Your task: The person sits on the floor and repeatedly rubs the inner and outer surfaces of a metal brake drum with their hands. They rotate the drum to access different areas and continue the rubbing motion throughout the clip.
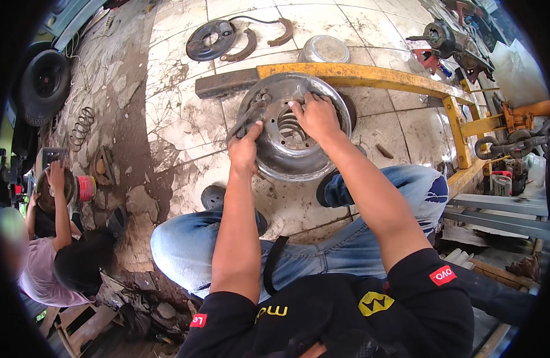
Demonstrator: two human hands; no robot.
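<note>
A round grey metal brake drum plate [274,156] leans against a yellow steel frame [370,76] on the tiled floor in front of me. My left hand [245,148] presses on its left rim, beside a curved brake shoe [249,114]. My right hand [315,114] rests on the upper middle, fingers bent on a part above the coil spring [290,128] at the hub. What the right fingers pinch is hidden.
A dark backing plate [210,40], loose brake shoes [244,51] and a metal bowl [324,50] lie beyond the frame. A tyre [45,85] stands far left. Another person [51,250] crouches at left holding a round part. Axle parts [451,42] and chains [507,143] sit right.
</note>
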